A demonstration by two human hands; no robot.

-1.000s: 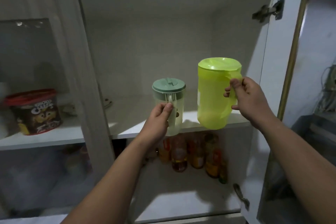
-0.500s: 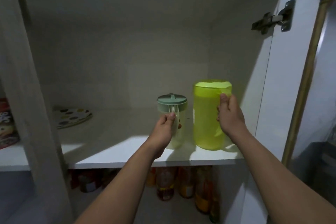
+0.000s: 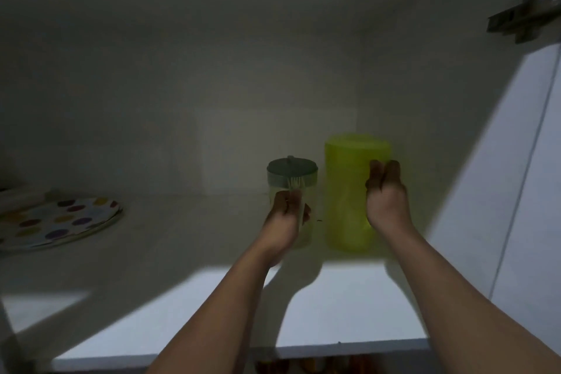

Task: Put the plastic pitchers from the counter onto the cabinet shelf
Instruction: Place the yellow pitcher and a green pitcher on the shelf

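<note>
Nearby, dotted plate (image 3: 57, 222) left, pitchers (image 3: 349, 197) right

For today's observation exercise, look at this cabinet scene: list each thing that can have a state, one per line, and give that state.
Clear pitcher: upright on the shelf, grey-green lid on, handle gripped by the left hand.
Yellow-green pitcher: upright on the shelf, lid on, right hand against its handle side; grip unclear.
Polka-dot plate: lying flat at the shelf's left.
Shelf: holds both pitchers.
Cabinet door: open.
</note>
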